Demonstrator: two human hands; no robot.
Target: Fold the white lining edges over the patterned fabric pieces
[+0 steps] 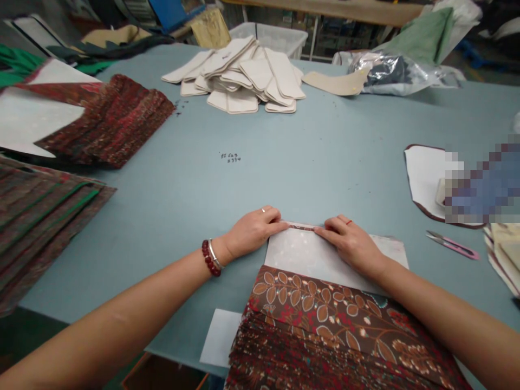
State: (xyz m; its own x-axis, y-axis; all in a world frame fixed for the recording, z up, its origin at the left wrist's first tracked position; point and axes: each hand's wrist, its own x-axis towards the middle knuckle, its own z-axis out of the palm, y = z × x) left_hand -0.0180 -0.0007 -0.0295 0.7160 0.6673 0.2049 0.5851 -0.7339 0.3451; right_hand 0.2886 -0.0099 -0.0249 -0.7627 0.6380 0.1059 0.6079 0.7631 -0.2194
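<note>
My left hand (254,230) rests at the top left corner of a white-backed fabric piece (309,257), its fingertips pressed on a narrow folded edge (301,227) that shows brown print. At the other end of that fold, my right hand (352,244) presses down with its fingers bent together. Nearer to me, a thick stack of brown fabric with a leaf pattern (325,309) overlaps the lower part of the white piece. A pale sheet (221,337) sticks out at the left of the stack.
Pink-handled snips (455,245) lie right of my right hand, near a white piece with dark edging (428,179). Printed fabric stacks (117,119) stand at the left. Cream pieces (244,73) are heaped at the back, beside a clear plastic bag (402,76).
</note>
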